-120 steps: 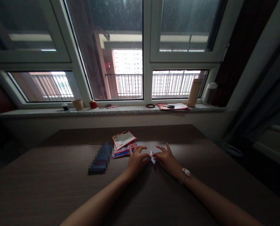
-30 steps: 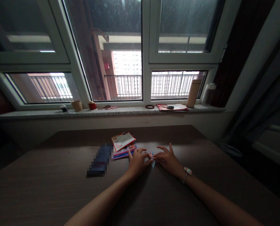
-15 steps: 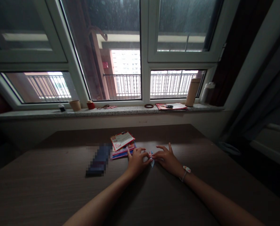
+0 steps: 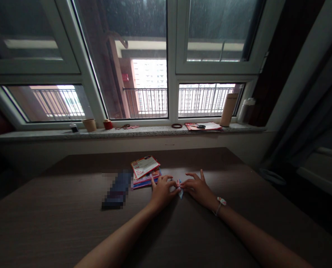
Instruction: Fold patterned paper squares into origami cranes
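Note:
A small folded piece of paper [image 4: 180, 194], pale blue with some pink, is on the brown table [image 4: 70, 223] between my two hands. My left hand [image 4: 163, 191] pinches its left side with thumb and forefinger. From the other side, my right hand [image 4: 199, 189] pinches the paper too, its other fingers raised and spread. Fingertips cover the paper's middle, so its full shape is hidden. Just beyond my left hand lies a stack of printed paper sheets [image 4: 145, 167] with red and blue edges.
Left of the stack is a dark, pixelated object [image 4: 117, 191]. On the windowsill [image 4: 154, 132] stand a paper cup [image 4: 89, 125], a red spool-like item [image 4: 108, 124], a bracelet [image 4: 176, 125], papers with scissors [image 4: 201, 126], a tan flask [image 4: 228, 109] and a pale bottle [image 4: 246, 111].

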Demonstrator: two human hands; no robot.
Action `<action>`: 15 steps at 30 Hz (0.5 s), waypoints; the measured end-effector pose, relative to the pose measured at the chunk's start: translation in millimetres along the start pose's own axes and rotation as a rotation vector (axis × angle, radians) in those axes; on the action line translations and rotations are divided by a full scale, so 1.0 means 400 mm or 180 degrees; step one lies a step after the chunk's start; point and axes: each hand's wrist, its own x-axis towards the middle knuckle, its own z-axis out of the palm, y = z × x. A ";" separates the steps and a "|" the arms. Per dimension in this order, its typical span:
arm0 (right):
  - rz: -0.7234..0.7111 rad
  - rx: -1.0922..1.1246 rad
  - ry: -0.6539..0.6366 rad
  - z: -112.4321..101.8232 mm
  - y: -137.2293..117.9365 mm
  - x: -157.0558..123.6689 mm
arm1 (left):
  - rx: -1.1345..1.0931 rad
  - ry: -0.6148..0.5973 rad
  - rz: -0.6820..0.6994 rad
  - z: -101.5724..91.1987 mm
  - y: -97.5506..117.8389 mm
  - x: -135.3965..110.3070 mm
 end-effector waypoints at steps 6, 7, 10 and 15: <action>-0.0008 0.0001 0.0038 -0.002 -0.008 -0.001 | -0.0018 0.0030 -0.0003 0.001 -0.002 0.001; -0.0012 -0.0006 0.0038 -0.002 -0.009 -0.001 | -0.0016 0.0027 -0.0003 0.001 -0.003 0.001; -0.0034 -0.0043 0.0034 -0.002 -0.009 -0.001 | -0.0011 -0.0010 -0.0007 0.002 -0.004 0.002; -0.0031 -0.0073 0.0033 -0.002 -0.008 -0.002 | -0.0014 -0.0027 -0.0013 0.002 -0.005 0.000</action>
